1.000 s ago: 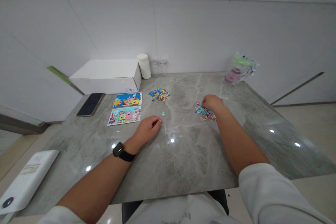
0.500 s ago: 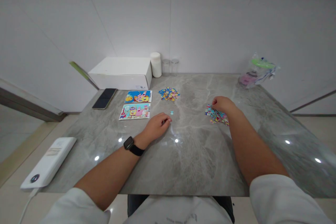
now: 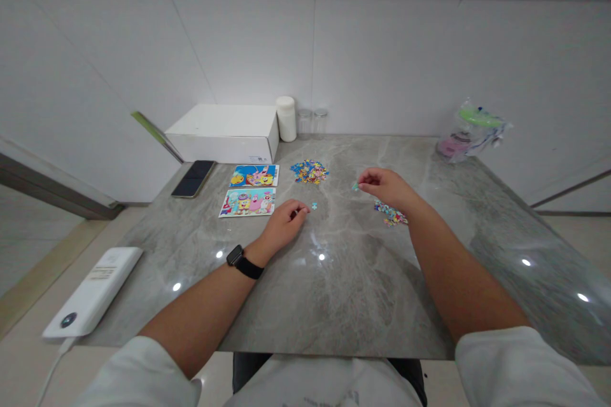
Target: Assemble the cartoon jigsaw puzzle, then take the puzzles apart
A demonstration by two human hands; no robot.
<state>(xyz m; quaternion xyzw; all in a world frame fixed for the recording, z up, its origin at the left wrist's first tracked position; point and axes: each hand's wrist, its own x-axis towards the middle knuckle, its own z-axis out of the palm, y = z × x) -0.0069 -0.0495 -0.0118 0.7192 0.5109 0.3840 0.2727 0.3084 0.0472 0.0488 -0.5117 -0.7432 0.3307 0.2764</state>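
My right hand (image 3: 382,186) pinches a pale blue-green jigsaw piece (image 3: 355,187) above the grey table, left of a pile of mixed jigsaw pieces (image 3: 389,213) that the wrist and forearm partly cover. My left hand (image 3: 286,220), with a black watch on its wrist, rests on the table with the fingers curled; nothing shows in them. Just beyond its fingertips lies a single light blue jigsaw piece (image 3: 314,206). Behind that sits a second pile of blue and yellow jigsaw pieces (image 3: 309,171). Two cartoon picture cards, the nearer (image 3: 247,201) and the farther (image 3: 254,175), lie left of it.
Along the back stand a white box (image 3: 222,124), a white bottle (image 3: 286,119) and two clear jars with grey lids. A phone (image 3: 193,179) lies at left, and a white power bank (image 3: 93,292) with a cable nearer me. A plastic bag (image 3: 470,133) sits back right.
My right hand has lifted away from the right pile and moved left, carrying a pale jigsaw piece. More of that pile shows. My left hand has stayed nearly still.
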